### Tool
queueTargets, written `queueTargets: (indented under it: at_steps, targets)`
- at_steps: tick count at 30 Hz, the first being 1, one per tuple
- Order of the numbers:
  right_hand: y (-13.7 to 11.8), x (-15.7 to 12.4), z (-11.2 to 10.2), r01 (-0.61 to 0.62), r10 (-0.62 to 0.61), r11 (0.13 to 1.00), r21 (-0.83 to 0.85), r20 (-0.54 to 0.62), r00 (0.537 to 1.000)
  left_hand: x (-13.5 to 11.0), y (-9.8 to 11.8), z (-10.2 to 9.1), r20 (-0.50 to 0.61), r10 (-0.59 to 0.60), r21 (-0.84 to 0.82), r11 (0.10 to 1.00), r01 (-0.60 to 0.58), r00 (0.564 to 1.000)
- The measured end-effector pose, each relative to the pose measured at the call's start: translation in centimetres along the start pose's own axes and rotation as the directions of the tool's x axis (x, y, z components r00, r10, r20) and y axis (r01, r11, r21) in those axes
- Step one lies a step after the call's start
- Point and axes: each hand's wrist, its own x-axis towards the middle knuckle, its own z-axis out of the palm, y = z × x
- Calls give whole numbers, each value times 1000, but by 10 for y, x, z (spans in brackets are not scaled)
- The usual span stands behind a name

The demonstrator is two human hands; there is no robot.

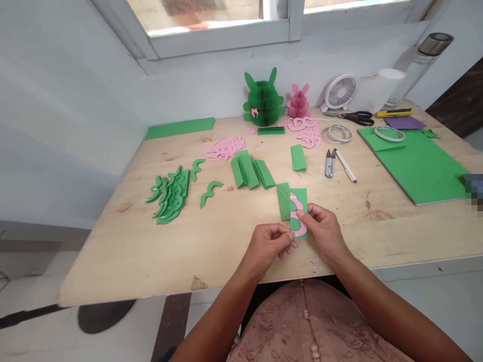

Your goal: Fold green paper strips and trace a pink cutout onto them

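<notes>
A green paper card point(301, 192) is held just above the front part of the table. Against its face lies a pink scalloped paper cutout point(302, 229). My right hand point(326, 234) grips the card's right edge, its thumb pressing on the pink cutout. At the lower left corner, my left hand point(267, 247) pinches the cutout's lower end, with the fingertips partly hidden. Just left of the card is another green paper piece point(284, 203) with faint outlines on it. Folded green papers point(249, 171) and a single folded green paper point(298, 157) lie farther back.
Green scalloped cutouts point(171, 198) are piled at left, pink cutouts point(226, 148) behind. A green honeycomb paper figure point(263, 100) and a pink one point(298, 103) stand by the wall. Right are thread snips point(330, 165), a white pen point(345, 166), tape rolls point(339, 133) and scissors point(358, 118).
</notes>
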Motion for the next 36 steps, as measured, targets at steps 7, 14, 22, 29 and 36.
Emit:
queueTargets:
  at_steps: [7, 14, 22, 29, 36]
  targets:
    - [3, 1, 4, -49, 49, 999, 7, 11, 999, -8, -9, -17, -197, 399, 382, 873, -305, 895]
    - [0, 0, 12, -179, 170, 976, 120, 81, 982, 2, -8, -43, 392, 863, 838, -192, -511, 319]
    - [2, 1, 18, -236, 222, 969, 68, 169, 960, 13, 0, -56, 626, 768, 699, -474, -536, 137]
    - [8, 4, 22, -277, 267, 960, 34, 184, 946, 16, 1, -67, 691, 715, 639, -534, -554, 107]
    - [8, 5, 26, -257, 262, 965, -50, 193, 946, 17, 0, -75, 727, 679, 590, -540, -600, 104]
